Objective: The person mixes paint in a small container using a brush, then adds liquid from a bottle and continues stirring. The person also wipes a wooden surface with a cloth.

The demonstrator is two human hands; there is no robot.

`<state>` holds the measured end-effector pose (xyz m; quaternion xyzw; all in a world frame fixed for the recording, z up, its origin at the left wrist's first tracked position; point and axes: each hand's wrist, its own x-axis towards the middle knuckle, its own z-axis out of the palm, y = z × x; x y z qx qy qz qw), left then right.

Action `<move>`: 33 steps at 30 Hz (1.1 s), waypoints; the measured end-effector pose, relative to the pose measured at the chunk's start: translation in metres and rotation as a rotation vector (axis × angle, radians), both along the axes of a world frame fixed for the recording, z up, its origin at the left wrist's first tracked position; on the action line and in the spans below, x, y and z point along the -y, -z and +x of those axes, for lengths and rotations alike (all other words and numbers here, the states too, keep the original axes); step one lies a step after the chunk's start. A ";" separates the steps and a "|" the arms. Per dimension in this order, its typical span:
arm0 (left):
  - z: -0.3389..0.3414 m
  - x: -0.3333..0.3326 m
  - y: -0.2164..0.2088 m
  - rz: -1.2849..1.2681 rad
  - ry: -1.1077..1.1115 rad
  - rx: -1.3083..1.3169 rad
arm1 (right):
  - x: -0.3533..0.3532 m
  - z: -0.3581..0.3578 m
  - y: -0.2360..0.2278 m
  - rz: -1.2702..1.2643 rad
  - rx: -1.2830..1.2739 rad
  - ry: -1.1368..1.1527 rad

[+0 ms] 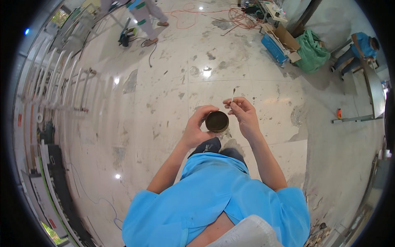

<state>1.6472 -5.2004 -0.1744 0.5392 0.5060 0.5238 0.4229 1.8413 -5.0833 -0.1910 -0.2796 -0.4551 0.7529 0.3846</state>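
My left hand (195, 128) is wrapped around the side of a small round tin (217, 121), its thumb on the near side and fingers on the far side. The tin's open top faces up and shows a dark brown inside; whether that is its content or its bottom I cannot tell. Just to the right, my right hand (245, 117) pinches a thin white cotton swab (233, 95) between thumb and fingers. The swab points up and away, and its tip is dark. It stays apart from the tin.
On the left stands a white metal rack (61, 78), with long dark cases (55, 164) nearer. A blue box (275, 48) and green sack (311, 51) lie far right, by tangled orange cable (240, 18). Two people (146, 16) (362, 47) stand farther off. A table (372, 88) is at right.
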 end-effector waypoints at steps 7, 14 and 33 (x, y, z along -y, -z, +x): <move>-0.072 -0.276 -0.019 -0.102 0.399 0.088 | -0.231 -0.061 0.007 -0.083 -0.200 0.040; -0.141 -0.551 0.009 -0.195 0.418 0.083 | -0.507 -0.125 0.039 -0.300 -0.322 -0.124; -0.390 -1.225 0.062 -0.123 -0.019 -0.190 | -1.192 -0.349 0.153 -0.391 0.057 0.110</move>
